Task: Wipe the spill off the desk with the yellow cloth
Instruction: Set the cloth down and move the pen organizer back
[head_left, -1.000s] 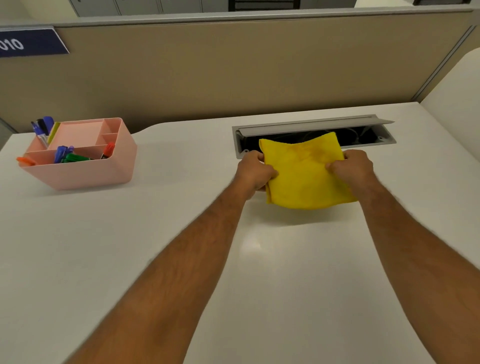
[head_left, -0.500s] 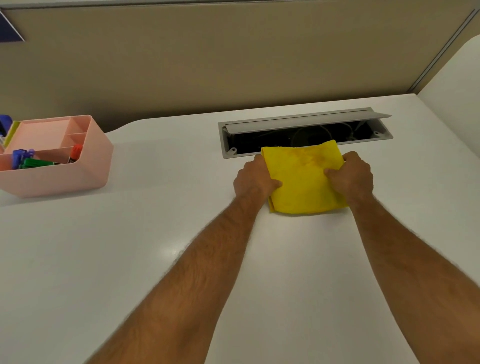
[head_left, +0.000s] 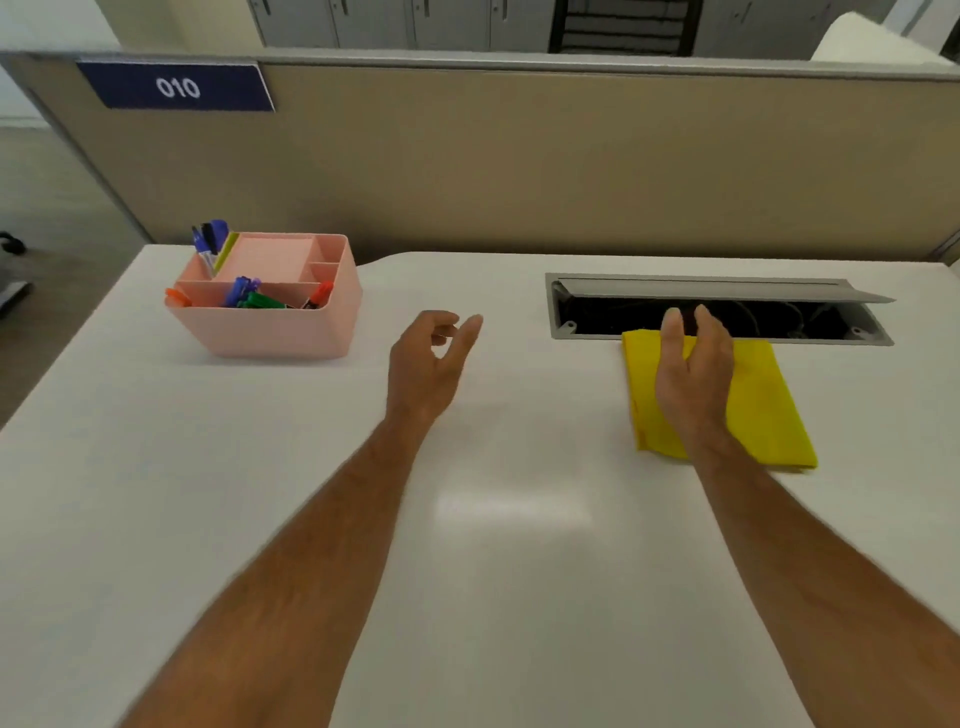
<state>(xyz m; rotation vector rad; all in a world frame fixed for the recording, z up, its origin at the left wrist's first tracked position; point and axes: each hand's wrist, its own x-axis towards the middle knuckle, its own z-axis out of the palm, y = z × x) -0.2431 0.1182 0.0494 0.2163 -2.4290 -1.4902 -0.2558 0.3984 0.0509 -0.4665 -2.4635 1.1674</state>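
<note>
A folded yellow cloth (head_left: 763, 400) lies flat on the white desk (head_left: 509, 545), just in front of the cable slot. My right hand (head_left: 693, 379) hovers over the cloth's left half with fingers spread and straight, holding nothing. My left hand (head_left: 431, 364) is off to the left of the cloth, above bare desk, with its fingers loosely curled and apart. I cannot make out any spill on the desk; only a pale reflection shows near the middle.
A grey cable slot (head_left: 722, 309) with its lid raised is set into the desk behind the cloth. A pink organiser (head_left: 270, 317) holding several markers stands at the back left. A beige partition (head_left: 519, 166) runs along the desk's far edge.
Both hands have let go of the cloth, which now lies on the desk. My left hand has moved away to the left, and my right hand has opened above the cloth.
</note>
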